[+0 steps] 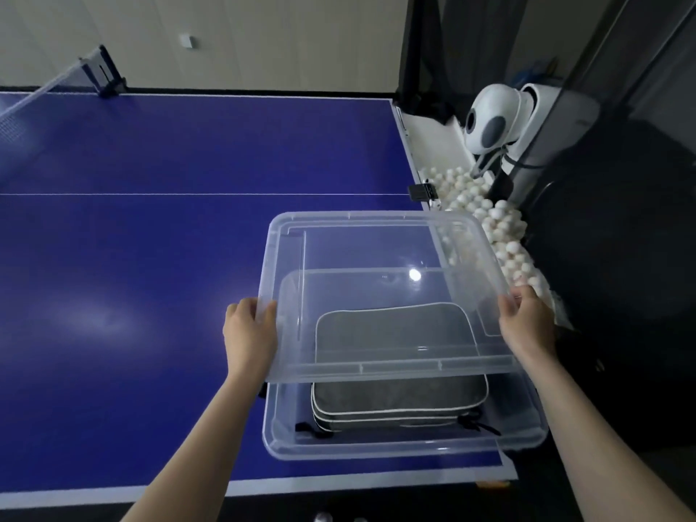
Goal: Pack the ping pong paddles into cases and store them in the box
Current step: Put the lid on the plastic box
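Lower right of the frame, on the near corner of the blue table-tennis table (150, 220):

Item 1: clear plastic storage box (406, 448), rectangular and shallow. It holds what look like two grey fabric paddle cases (399, 397) with white piping, stacked flat, black zip pulls at the near corners.

Item 2: clear plastic lid (376, 250), held above the box and set back toward the far side, so its near edge hangs over the cases. Not seated.

Handling (a judgement): the lid is likely light, thin and smooth – apt to flex and slip, so best held at opposite side edges as it is now. The cases look padded and soft; they should tolerate light pressure from above.

Grip: left hand (250, 333) clasps the lid's left rim, thumb on top and fingers curled beneath. Right hand (527, 318) clasps the right rim in like fashion. Neither hand touches the box.

Also present: white ping pong balls (501, 227) heaped at right centre – and a white ball machine (489, 118) at upper right.
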The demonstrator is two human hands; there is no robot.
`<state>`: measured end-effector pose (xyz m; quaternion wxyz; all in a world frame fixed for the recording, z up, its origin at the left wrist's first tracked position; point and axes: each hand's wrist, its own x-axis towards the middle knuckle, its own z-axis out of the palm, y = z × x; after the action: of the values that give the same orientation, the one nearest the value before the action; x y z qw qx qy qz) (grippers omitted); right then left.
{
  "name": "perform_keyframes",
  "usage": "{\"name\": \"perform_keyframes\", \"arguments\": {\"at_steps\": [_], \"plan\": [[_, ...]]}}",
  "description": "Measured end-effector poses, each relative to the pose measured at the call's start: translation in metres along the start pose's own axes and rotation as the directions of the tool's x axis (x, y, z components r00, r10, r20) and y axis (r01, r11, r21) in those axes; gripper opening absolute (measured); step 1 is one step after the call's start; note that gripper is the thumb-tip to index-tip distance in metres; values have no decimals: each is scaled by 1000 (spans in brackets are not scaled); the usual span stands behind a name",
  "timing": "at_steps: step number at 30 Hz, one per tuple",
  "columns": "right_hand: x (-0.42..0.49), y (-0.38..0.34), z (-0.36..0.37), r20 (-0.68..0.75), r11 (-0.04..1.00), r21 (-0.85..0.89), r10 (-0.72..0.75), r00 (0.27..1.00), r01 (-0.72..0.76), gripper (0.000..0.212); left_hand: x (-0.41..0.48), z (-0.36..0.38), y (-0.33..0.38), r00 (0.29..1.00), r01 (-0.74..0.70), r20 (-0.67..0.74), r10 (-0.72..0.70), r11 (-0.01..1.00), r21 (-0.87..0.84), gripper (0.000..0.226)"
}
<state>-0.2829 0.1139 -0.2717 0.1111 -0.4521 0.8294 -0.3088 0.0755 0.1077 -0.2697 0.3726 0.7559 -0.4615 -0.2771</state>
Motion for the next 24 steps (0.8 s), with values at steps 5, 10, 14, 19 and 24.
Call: {"name": "perform_keyframes", "arguments": {"at_steps": [5,10,14,19,24], "plan": [[-26,13,-3,-6,999,-31,5,1000,-5,22,-27,2,-25,1000,24,17,-24,1000,-19,24],[-52,28,-4,5,998,-46,39,999,-38,23,-51,1,-39,1000,5,-8,-6,998,-56,16],[-68,42,-5,10,996,-84,29,1000,-28,26,-67,3,-51,1000,15,-20,-16,997,-77,21],[-80,51,-7,14,995,-97,37,999,-35,28,-76,6,-61,1000,29,-3,-29,998,-61,27],[-86,59,-6,31,994,-89,60,998,-57,29,-77,9,-62,999,34,9,-34,999,-42,29]]}}
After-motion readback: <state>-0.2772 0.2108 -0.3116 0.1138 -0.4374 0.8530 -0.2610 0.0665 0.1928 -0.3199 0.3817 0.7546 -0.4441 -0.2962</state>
